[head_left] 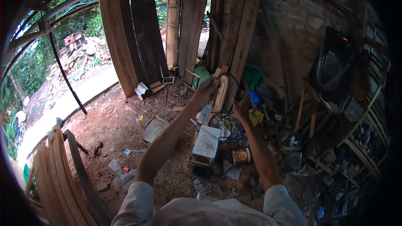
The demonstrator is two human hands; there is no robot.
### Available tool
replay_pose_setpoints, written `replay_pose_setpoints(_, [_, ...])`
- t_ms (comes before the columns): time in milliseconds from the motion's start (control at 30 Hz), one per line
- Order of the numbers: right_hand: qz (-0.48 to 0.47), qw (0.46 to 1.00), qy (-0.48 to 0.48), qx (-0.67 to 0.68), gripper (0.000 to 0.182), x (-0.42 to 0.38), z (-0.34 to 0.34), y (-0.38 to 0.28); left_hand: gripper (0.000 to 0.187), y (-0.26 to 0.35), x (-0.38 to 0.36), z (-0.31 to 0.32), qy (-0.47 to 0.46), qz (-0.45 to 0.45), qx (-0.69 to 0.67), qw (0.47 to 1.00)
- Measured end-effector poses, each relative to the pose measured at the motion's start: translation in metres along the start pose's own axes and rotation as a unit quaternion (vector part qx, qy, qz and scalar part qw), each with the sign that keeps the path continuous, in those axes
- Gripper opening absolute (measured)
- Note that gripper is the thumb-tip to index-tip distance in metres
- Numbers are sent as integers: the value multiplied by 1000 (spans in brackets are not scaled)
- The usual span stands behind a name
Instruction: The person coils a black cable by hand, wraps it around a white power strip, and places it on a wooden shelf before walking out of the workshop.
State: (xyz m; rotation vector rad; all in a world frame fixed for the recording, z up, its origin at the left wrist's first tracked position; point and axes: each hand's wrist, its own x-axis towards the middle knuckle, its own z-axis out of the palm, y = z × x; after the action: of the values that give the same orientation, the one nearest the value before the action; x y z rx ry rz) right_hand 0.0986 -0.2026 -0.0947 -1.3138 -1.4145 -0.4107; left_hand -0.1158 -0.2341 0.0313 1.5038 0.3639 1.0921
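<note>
My left hand (206, 93) is raised in front of me, its fingers closed on a dark cable (229, 75). The cable arches from it over to my right hand (241, 109), where it meets the fingers; thumb and forefinger show there, and the rest of the grip is partly hidden. Just below my left hand is a white, elongated object (204, 114) that looks like a socket strip. Under both hands, a white-topped box (207, 141) stands on the littered ground. Beside it lies a tin with a red and yellow label (241, 156).
Tall planks (118, 44) lean at the back. Stacked boards (58, 175) stand at the near left. A dark plastic-like object (335, 65) hangs by the brick wall (299, 29). Scrap wood and rubbish cover the right side; sawdust (104, 121) covers the left floor.
</note>
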Motion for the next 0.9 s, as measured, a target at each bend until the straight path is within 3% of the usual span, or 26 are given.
replay_pose_setpoints(67, [202,954,-115,191,37,-34,48,49,26,19,8,-7,10,31,-37,999])
replay_pose_setpoints(133, [303,879,-207,304,34,-43,40,27,28,16,17,-21,25,31,-33,999])
replay_pose_setpoints(167, [307,860,-244,327,29,-36,14,-14,30,15,20,-26,32,34,-31,998])
replay_pose_setpoints(233, [266,791,-426,349,30,-62,40,5,29,19,22,-35,69,45,-71,994])
replay_pose_setpoints(300, [232,746,-439,444,26,-116,79,41,29,15,24,-45,115,63,-69,989])
replay_pose_setpoints(367, [211,796,-447,349,22,-125,58,17,29,10,24,-56,137,70,-55,987])
replay_pose_setpoints(433, [239,850,-382,272,20,-121,36,-7,29,3,22,-63,175,72,-51,981])
replay_pose_setpoints(500, [285,879,-303,233,21,-131,36,-5,30,-3,17,-64,152,63,-29,986])
replay_pose_setpoints(533, [293,868,-323,237,26,-131,47,9,32,-8,15,-63,140,56,-19,988])
replay_pose_setpoints(633, [145,930,-309,139,29,-124,61,23,32,-35,11,-53,64,78,37,994])
replay_pose_setpoints(667, [80,953,-268,116,27,-119,63,19,28,-42,8,-48,59,47,88,993])
replay_pose_setpoints(700, [137,913,-375,88,25,-103,56,13,27,-52,5,-43,40,60,143,987])
replay_pose_setpoints(767, [56,904,-408,114,23,-84,48,8,25,-72,5,-35,-1,92,251,964])
replay_pose_setpoints(867, [14,855,-506,116,24,-58,27,-6,21,-102,-5,-25,-33,82,345,935])
replay_pose_setpoints(900, [-32,865,-482,135,25,-47,22,-9,20,-118,-4,-25,-43,93,371,923])
